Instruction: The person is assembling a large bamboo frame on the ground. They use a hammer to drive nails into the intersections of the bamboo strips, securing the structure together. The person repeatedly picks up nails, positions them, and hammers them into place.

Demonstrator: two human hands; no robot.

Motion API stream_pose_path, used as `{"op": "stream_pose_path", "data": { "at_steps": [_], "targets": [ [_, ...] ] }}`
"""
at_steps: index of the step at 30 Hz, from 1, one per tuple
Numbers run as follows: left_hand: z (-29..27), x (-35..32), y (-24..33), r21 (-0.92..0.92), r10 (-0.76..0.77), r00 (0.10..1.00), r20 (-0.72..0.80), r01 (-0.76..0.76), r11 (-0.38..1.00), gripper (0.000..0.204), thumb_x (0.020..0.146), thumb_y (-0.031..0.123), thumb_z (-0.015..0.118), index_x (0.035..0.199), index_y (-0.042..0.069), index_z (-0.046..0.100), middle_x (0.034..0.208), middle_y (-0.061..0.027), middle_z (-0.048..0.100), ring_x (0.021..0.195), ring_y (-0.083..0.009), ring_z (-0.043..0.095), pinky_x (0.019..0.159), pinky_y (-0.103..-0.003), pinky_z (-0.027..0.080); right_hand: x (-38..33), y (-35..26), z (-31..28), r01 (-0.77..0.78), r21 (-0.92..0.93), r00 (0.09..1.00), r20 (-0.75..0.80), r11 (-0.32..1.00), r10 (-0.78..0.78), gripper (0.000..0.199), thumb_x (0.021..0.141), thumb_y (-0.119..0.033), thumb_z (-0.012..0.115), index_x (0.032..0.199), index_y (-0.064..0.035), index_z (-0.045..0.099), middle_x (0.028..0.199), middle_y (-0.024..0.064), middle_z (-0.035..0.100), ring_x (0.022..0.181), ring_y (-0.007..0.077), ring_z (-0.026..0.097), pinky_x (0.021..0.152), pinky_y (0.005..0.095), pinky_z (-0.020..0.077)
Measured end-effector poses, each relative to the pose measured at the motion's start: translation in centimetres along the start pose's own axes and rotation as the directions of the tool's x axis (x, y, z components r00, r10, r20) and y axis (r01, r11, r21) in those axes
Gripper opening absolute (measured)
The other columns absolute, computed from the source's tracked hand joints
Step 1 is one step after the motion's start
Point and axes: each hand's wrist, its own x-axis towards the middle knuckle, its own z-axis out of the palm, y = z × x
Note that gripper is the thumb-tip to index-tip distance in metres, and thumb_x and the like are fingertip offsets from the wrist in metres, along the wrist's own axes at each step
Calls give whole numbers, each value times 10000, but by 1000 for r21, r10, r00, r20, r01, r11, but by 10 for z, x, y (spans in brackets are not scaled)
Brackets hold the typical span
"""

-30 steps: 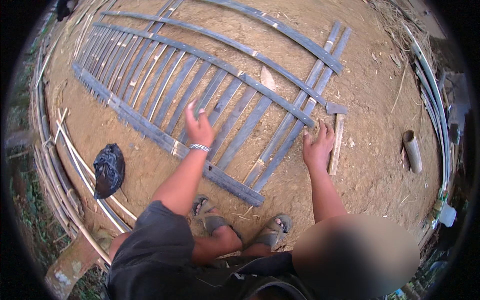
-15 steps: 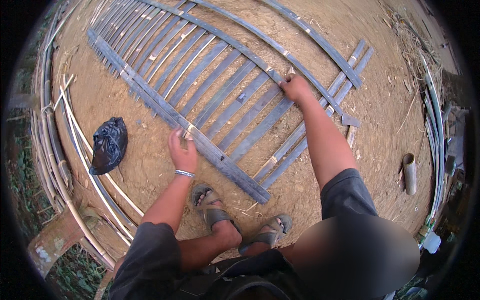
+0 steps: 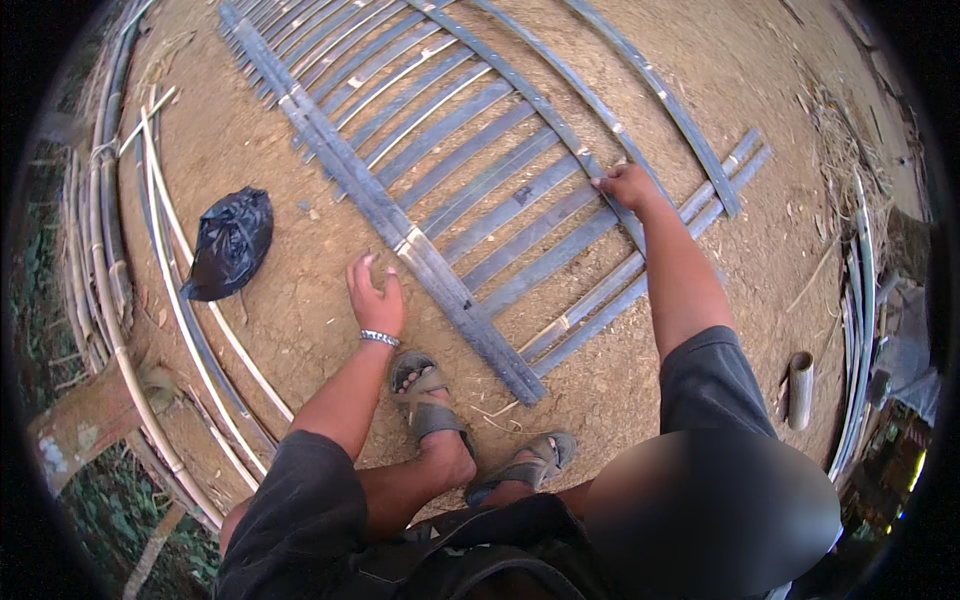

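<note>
A lattice of flat grey bamboo slats [image 3: 480, 190] lies on bare dirt in front of me. My right hand [image 3: 625, 185] reaches out across it, fingers curled on a long curved cross slat [image 3: 560, 130] where it meets the inner slats. My left hand [image 3: 372, 292] hovers just left of the thick double cross strip [image 3: 400, 235] at the lattice's near edge, with fingers spread and nothing in it. A metal bangle sits on that wrist. My sandalled feet [image 3: 430, 395] stand on the dirt close to the strip's near end.
A crumpled black plastic bag [image 3: 230, 245] lies on the dirt to the left. Long thin bamboo strips [image 3: 165, 280] and poles curve along the left edge. A short bamboo tube [image 3: 800, 390] lies at the right, with more poles [image 3: 860, 320] and dry grass [image 3: 840, 120] beyond it.
My left hand has come off the thick cross strip and now hovers open beside it. My right hand has stayed on the far cross slat, after reaching out from the near edge.
</note>
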Motion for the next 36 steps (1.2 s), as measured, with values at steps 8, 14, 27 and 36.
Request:
{"op": "stream_pose_path", "data": {
  "at_steps": [8, 14, 27, 36],
  "targets": [
    [-82, 97, -55, 172, 137, 867, -479, -61, 983, 272, 867, 64, 674, 1131, 11, 636, 1248, -204, 616, 1218, -395, 563, 1083, -474, 432, -6, 20, 16, 100, -22, 982, -159, 995, -102, 470, 855, -371, 819, 1099, 22, 735, 1037, 236, 748, 968, 386, 720, 868, 460, 545],
    [-171, 173, -125, 174, -208, 788, -579, 369, 913, 218, 883, 129, 659, 1058, 40, 753, 1094, -205, 722, 1041, -389, 686, 984, -454, 525, -18, -2, 26, 93, 125, 980, -186, 988, -69, 413, 849, -296, 839, 1095, 22, 746, 1022, 192, 765, 929, 289, 736, 864, 388, 549],
    [-142, 211, -170, 766, -364, 925, -109, 312, 562, 300, 968, 136, 513, 1141, 18, 728, 1176, -264, 702, 1116, -448, 673, 959, -536, 533, -27, 9, 11, -7, 29, 985, -174, 1000, 12, 565, 857, -441, 803, 1234, -27, 727, 1164, 235, 733, 1059, 353, 714, 963, 431, 529],
    [-189, 225, -207, 747, -166, 985, -37, 138, 651, 223, 915, 127, 663, 1101, 8, 690, 1026, -255, 735, 973, -455, 694, 879, -501, 535, -68, 36, 7, 29, 364, 950, -300, 931, 87, 524, 863, -315, 809, 1308, -63, 690, 1220, 202, 727, 1100, 302, 709, 953, 370, 540]
  ]
}}
